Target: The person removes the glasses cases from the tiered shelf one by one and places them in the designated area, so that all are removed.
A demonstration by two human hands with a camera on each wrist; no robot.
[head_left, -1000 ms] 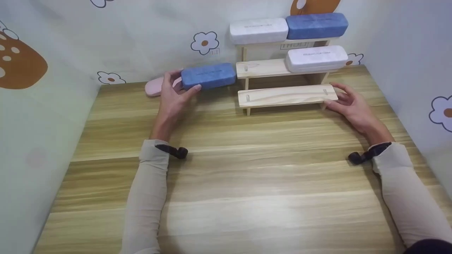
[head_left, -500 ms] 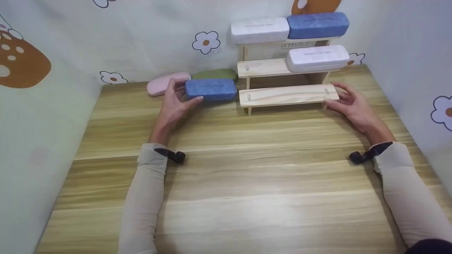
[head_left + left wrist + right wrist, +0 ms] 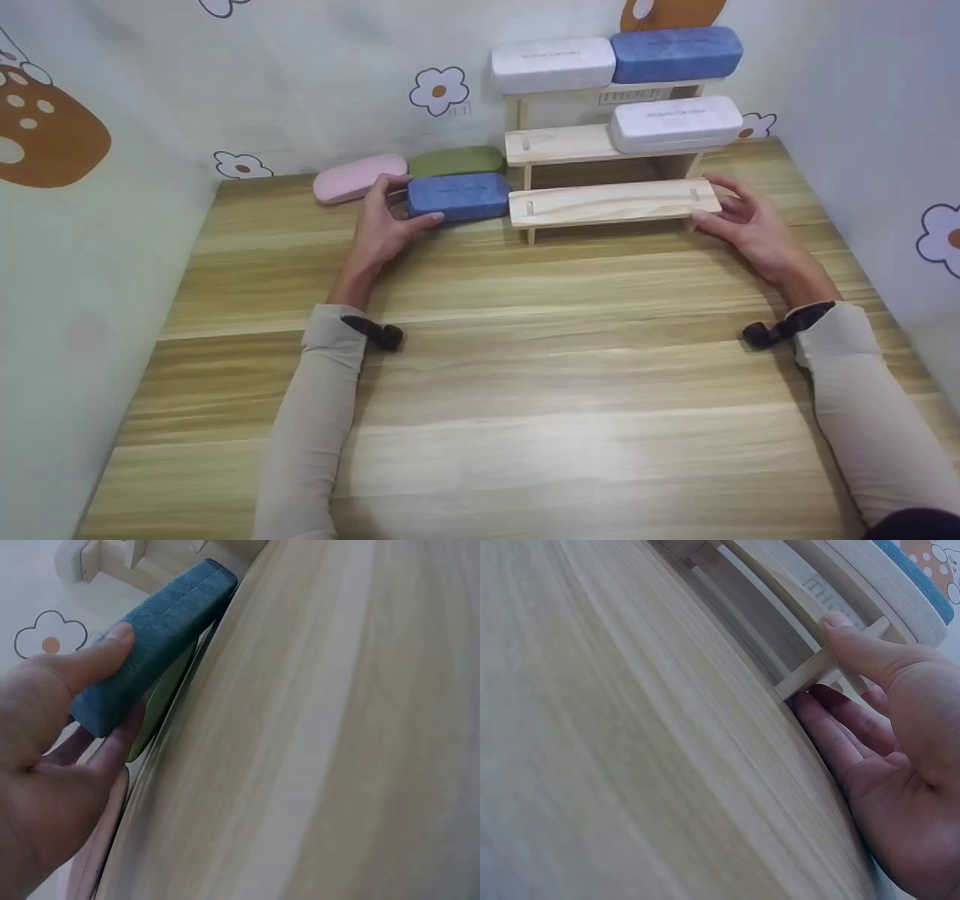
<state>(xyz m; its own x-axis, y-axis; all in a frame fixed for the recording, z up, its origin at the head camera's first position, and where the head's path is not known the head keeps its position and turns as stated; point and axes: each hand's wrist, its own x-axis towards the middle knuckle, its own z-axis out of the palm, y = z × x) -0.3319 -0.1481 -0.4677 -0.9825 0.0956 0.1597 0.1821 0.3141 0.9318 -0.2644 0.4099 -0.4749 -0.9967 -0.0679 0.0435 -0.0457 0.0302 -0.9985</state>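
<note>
My left hand (image 3: 384,229) grips the left end of a blue glasses case (image 3: 459,196), thumb on its front and fingers behind. The right end of that case reaches the lowest step of a three-tier wooden display stand (image 3: 611,204). In the left wrist view the blue glasses case (image 3: 161,637) is tilted close over the wood surface. My right hand (image 3: 757,229) holds the stand's right end at the lowest step. In the right wrist view the thumb lies on the edge of the step, fingers low beside the side support (image 3: 806,673).
Behind the blue case lie a green glasses case (image 3: 459,160) and a pink one (image 3: 360,178) by the wall. The top tier bears a white case (image 3: 551,66) and another blue case (image 3: 676,56). On the right of the middle tier sits a white case (image 3: 676,124).
My left hand has brought the blue case down and toward me, then right to the stand, uncovering the green case behind it. The right hand stays on the stand.
</note>
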